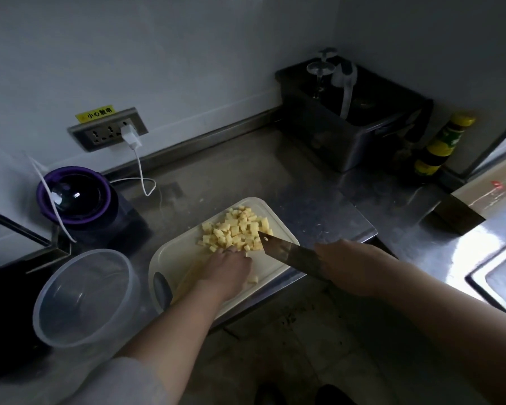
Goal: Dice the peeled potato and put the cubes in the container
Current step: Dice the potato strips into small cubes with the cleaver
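- We see the potato cubes heaped on the far half of a white cutting board, which lies at the near edge of the steel tabletop.
- The left hand rests on the board at the near side of the heap. Its fingers bend down onto the cubes, but we cannot tell whether they hold any.
- One loose cube lies just beside that hand.
- The right hand wraps its fingers round the handle of a knife. The blade slants across the board's right edge, its tip touching the heap.
- The container, a clear plastic bowl with nothing in it, stands just left of the board at the near edge.
- Behind it, a purple appliance sits by the wall, with a white charger plugged in above.
- A bottle stands in the far right corner, and a sink lies at the right edge.
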Motion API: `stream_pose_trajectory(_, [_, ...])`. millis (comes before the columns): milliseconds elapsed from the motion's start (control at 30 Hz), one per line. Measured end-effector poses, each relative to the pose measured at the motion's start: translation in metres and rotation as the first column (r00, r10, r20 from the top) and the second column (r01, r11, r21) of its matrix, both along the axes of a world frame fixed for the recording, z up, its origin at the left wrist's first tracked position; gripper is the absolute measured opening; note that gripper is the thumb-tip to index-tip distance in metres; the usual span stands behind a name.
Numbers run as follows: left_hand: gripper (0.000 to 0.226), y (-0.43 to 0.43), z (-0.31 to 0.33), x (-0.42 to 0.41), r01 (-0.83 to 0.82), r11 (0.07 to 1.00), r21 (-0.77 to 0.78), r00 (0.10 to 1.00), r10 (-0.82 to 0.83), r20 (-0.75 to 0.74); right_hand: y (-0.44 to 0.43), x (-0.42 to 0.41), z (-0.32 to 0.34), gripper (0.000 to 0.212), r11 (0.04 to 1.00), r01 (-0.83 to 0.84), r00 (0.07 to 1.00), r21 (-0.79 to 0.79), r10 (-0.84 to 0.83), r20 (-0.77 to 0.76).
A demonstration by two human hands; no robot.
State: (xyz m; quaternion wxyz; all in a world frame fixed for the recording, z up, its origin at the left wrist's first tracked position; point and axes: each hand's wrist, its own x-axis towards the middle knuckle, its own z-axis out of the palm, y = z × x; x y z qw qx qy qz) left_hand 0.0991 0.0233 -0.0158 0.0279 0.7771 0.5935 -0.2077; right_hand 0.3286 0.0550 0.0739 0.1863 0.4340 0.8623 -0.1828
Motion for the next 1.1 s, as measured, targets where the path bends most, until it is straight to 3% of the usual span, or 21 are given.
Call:
stream_pose_trajectory(100, [0.04,-0.005,-0.006,0.007,-0.161,0.986,0.035,0.984,0.158,0.077,-0.001,-0.003,-0.004,0.02,0.999,0.034,0.998,0.018,-0.033,-0.049])
stream_pose_trajectory(267, [0.036,-0.02,-0.019,0.025,-0.472,0.88,0.052,0.856,0.444,0.264,-0.007,-0.013,-0.015,0.022,0.997,0.077,0.993,0.032,-0.074,-0.096])
stream_pose_trajectory(433, [0.03,-0.036,-0.026,0.023,-0.586,0.81,0.023,0.702,0.494,0.513,-0.021,-0.017,-0.031,0.03,0.995,0.101,0.991,0.009,-0.1,-0.09])
stream_pose_trajectory(633, [0.018,-0.051,-0.033,0.015,-0.677,0.736,-0.005,0.59,0.547,0.594,-0.037,-0.015,-0.044,0.038,0.996,0.06,0.995,0.06,-0.055,-0.086])
stream_pose_trajectory(1100, [0.019,-0.048,-0.038,0.017,-0.673,0.738,0.054,0.607,0.509,0.61,-0.04,-0.016,-0.054,0.039,0.995,0.041,0.994,0.092,-0.031,-0.106])
